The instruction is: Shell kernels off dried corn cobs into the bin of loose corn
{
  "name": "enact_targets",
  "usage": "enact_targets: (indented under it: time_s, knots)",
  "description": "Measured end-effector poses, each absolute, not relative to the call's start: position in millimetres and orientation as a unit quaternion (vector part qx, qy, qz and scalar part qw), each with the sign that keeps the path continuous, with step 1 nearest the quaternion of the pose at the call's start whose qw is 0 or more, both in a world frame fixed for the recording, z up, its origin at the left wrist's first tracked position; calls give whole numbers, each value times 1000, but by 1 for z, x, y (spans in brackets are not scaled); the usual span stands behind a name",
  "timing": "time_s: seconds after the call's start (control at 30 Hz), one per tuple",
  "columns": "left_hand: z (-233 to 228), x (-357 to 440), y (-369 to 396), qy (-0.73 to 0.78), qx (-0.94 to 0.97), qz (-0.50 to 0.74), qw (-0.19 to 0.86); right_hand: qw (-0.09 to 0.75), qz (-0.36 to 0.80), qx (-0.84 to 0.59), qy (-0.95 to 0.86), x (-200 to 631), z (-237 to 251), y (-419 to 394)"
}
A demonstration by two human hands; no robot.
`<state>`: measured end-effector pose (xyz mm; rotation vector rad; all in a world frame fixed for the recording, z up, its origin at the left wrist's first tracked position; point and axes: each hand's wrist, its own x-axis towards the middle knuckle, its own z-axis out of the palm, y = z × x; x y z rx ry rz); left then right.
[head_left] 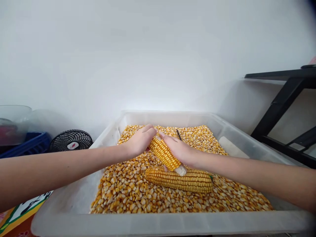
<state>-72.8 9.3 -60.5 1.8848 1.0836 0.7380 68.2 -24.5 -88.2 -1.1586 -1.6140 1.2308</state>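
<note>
**Dried corn cob, held two-handed over kernel bin**

While both hands grip it, the corn cob [164, 153] sits tilted over the clear plastic bin [74, 197], far end up-left, pale stub end down-right.

- Handling (est.): stiff, light, dry; ridged kernel rows give good grip, but kernels likely pop loose under pressure. Best hold: wrap around each end, thumbs on rows.
- Left hand [140, 140]: fingers curled over the cob's upper end, closed on it.
- Right hand [179, 149]: wrapped along the cob's right side, fingertips near the left hand's.
- Nearby: second whole cob [180, 179] lying flat on loose kernels [123, 187], just below the held cob; dark thin tool [178, 134] behind the right hand; small black fan [70, 140] outside the bin, left.
</note>
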Motion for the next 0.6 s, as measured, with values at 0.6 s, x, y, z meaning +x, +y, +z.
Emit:
enact_targets:
  time_s: [0.6]
  knots:
    - [-54,-53,35,426,773,296,366,399,377,-467,-693,84,-75,-18]
